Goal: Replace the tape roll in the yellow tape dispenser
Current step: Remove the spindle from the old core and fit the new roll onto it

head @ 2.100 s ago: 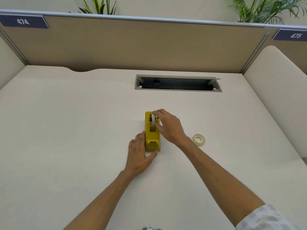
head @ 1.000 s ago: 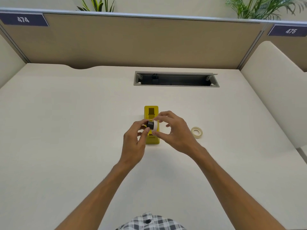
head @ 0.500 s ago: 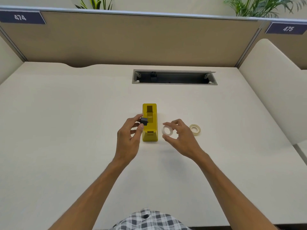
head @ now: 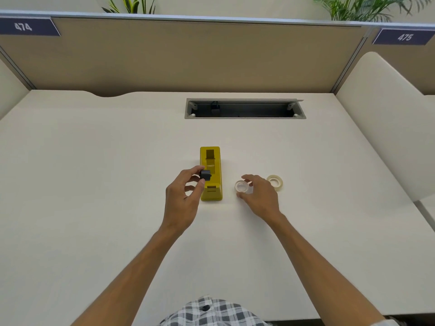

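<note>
Left hand (head: 182, 201): its fingers cover the near left side of the yellow dispenser (head: 210, 172), and part of the dark hub (head: 205, 175) sits behind the fingertips.
Right hand (head: 260, 196): whether it touches the clear ring (head: 241, 186) at centre right is too fine to tell.
Cream tape roll (head: 275, 182): its near left edge is hidden behind that hand.
Checked shirt (head: 213, 312): cut off by the bottom edge.
Plants (head: 362, 7): cropped at the top edge.
Desk slot (head: 244, 108): its dark inside is unclear.

Checked shirt (head: 211, 311), bare forearms (head: 131, 267).
</note>
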Demonstrator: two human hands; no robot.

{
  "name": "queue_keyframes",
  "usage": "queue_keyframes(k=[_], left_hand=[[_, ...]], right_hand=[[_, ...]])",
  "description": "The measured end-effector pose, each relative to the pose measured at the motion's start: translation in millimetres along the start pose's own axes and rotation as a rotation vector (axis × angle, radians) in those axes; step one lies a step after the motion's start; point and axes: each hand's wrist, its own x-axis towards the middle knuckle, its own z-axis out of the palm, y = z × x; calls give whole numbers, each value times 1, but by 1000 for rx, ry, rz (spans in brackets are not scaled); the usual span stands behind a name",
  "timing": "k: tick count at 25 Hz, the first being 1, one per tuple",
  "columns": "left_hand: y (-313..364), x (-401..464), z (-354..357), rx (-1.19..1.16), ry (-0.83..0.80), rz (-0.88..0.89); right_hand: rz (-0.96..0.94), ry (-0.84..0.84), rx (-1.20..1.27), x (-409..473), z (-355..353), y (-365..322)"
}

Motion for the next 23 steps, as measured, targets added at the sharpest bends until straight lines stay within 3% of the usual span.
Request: queue_keyframes(k=[5, 8, 11, 14, 23], left_hand=[[2, 0, -1, -10, -1, 1], [3, -2, -1, -27, -20, -3], [4, -3, 0, -36, -52, 14], [7, -6, 3, -57, -89, 38], [13, -5, 0, -120, -129, -2]], right_hand=[[42, -32, 15, 4, 0, 0], [-49, 7, 66, -2, -5, -9], [-109, 35, 339, -15, -12, -33], [-126, -63, 577, -30, -18, -59], [-76, -175, 833, -40, -31, -81]])
